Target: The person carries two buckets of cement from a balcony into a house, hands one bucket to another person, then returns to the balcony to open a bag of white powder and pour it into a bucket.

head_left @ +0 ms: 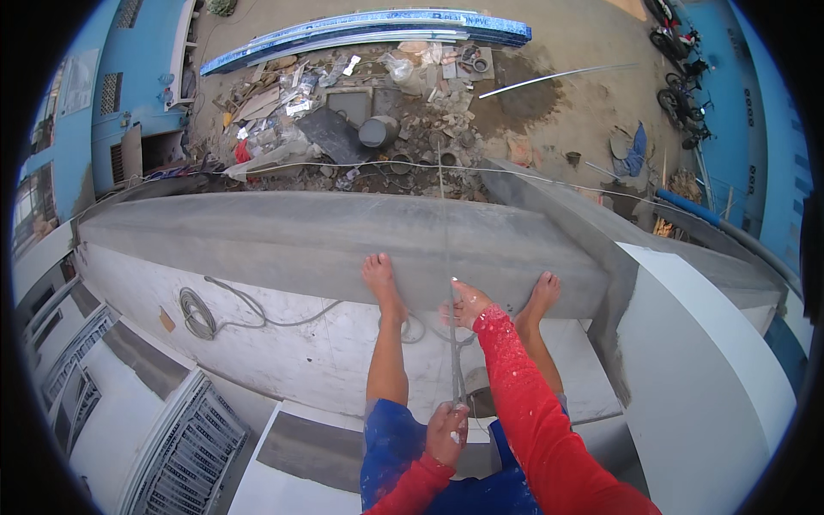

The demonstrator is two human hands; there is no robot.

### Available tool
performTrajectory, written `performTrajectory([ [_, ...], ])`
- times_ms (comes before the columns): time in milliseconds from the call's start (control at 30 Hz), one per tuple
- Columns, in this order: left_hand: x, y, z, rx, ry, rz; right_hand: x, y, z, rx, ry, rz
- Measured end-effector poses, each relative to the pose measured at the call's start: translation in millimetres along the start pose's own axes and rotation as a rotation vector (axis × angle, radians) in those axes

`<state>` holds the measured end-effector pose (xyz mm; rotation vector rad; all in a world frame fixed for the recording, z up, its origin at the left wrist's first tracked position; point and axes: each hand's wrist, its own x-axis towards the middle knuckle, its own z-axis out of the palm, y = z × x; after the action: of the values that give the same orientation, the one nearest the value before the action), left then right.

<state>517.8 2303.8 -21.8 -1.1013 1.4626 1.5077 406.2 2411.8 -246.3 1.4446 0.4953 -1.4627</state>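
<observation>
A grey rope runs between my two hands and on over the concrete ledge toward the ground far below. My left hand is closed round the rope close to my lap, with white smears on its fingers. Farther out, my right hand has its fingers curled about the same rope, its red sleeve spotted with white. My bare feet rest against the ledge on either side of the rope. Between my legs shows part of a dark bucket, mostly hidden by my right arm.
A coil of grey rope lies on the white surface at left. A curved white wall rises at right. Beyond the ledge's drop, a thin cable crosses above rubble, a dark bucket and long blue-wrapped bundles. Motorcycles stand far right.
</observation>
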Motion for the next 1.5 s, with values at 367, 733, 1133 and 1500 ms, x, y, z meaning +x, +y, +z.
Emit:
performTrajectory([
  [367,98.0,-4.4,-44.0,-0.092,-0.684,-0.655,-110.4,126.5,-34.3,-0.141,0.274,-0.409],
  [733,248.1,-102.8,-65.7,-0.914,-0.512,-0.469,-227.9,214.7,-86.5,0.069,-0.175,-0.172],
  [1133,-40.5,47.8,-4.2,0.513,-0.138,-0.064,18.0,41.6,-33.2,0.325,0.023,-0.191],
  [1500,23.6,16.5,-82.6,0.144,-0.677,-0.526,-38.5,-38.9,-101.1,0.236,0.155,-0.487],
])
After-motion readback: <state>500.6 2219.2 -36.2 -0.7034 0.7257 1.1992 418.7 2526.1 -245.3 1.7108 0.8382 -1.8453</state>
